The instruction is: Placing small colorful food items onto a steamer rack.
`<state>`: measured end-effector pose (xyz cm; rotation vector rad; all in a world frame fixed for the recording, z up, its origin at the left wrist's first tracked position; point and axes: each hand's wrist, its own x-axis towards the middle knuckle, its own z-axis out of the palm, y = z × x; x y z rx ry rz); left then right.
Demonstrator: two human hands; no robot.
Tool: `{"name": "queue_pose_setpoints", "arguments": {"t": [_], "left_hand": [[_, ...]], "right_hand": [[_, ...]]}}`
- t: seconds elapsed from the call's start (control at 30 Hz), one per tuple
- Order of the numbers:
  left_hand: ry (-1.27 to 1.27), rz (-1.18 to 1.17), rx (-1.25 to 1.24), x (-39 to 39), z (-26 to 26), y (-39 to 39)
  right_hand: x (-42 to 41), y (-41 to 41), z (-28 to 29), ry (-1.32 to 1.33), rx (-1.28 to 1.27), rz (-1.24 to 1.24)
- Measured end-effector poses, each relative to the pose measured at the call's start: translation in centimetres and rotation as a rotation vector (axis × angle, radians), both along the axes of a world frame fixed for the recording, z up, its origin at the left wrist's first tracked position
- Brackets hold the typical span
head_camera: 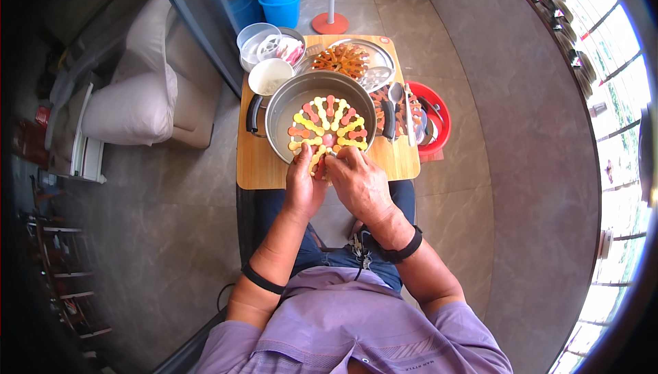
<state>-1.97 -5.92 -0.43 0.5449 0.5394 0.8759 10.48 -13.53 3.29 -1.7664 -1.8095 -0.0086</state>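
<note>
A round trivet-like mat (340, 108) of yellow and red bone-shaped pieces joined by pale beads is tilted over the near side of a large metal pot (294, 97). My left hand (305, 176) grips the mat's near left edge, thumb on top. My right hand (359, 181) is at its near edge, fingers pinched by a small shiny thing that is too hidden to name; whether they hold it or the mat I cannot tell. Beyond the pot, an orange-brown mat (343, 60) of like shape lies on a metal lid (379, 55). Another such mat (379, 97) lies right of the pot.
The pot stands on a wooden table (262, 168). A white bowl (271, 77) and clear plastic containers (254, 40) are at its back left. A metal spoon (395, 94) lies right of the pot, near a red basin (446, 126). A blue bucket (281, 6) stands beyond.
</note>
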Motion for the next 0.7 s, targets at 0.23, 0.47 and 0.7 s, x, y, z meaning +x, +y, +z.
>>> {"name": "queue_pose_setpoints", "arguments": {"t": [0.23, 0.47, 0.7], "left_hand": [[-0.047, -0.063, 0.039, -0.7, -1.3, 0.6], [-0.033, -0.022, 0.004, 0.0, -0.2, 0.1], [-0.065, -0.042, 0.084, -0.2, -0.6, 0.3]], "right_hand": [[0.5, 1.6, 0.3, -0.034, -0.017, -0.037], [0.2, 0.6, 0.3, 0.032, -0.043, -0.043], [0.8, 1.1, 0.0, 0.046, -0.033, -0.031]]}}
